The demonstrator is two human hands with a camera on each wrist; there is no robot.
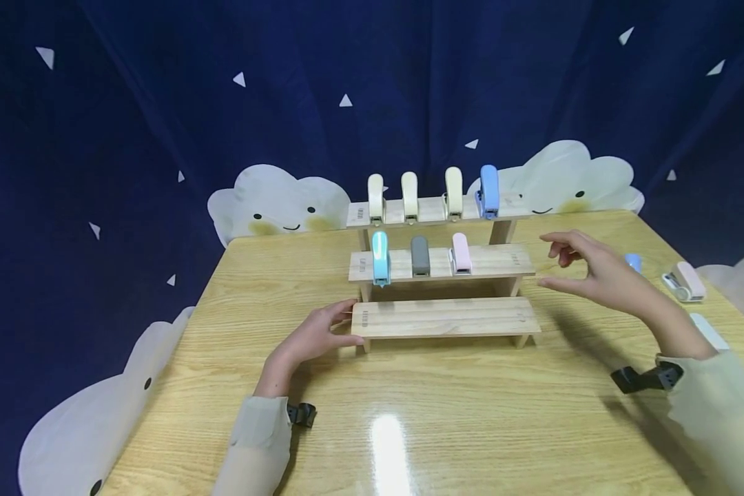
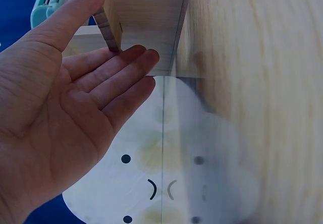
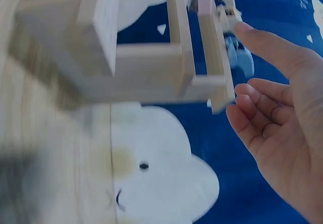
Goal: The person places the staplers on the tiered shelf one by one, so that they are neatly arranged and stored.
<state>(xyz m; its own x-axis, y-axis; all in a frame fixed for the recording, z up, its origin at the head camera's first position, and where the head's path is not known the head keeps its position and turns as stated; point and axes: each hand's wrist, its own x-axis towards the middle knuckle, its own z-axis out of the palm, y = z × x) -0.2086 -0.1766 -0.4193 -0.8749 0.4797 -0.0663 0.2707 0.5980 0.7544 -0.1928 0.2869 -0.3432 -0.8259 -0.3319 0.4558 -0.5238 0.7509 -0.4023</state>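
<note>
1. Nearest the person, the left hand (image 1: 313, 337) rests on the wooden counter (image 1: 446, 420) with fingers straight and loose; its fingertips (image 2: 146, 57) touch the left end of the lowest step of the three-step wooden rack (image 1: 444, 317) – it holds nothing.
2. The right hand (image 1: 595, 275) hovers above the counter just off the right end of the rack's middle step, apart from the wood. Its grip is half open – thumb and forefinger extended toward the rack, the other fingers loosely bent – and it is empty.
3. The lowest step of the rack is bare. The middle step carries three small staplers: a light blue stapler (image 1: 380, 257), a grey stapler (image 1: 419, 255) and a pink stapler (image 1: 461, 253), all left of the right hand.
4. The top step, farther back, holds three cream staplers (image 1: 410, 196) and a blue stapler (image 1: 488, 191) at its right end.
5. On the counter behind the right hand lie another pink stapler (image 1: 685, 281) and a partly hidden blue one (image 1: 634, 262).
6. A dark blue curtain (image 1: 161, 103) with white cloud shapes hangs at the back.
</note>
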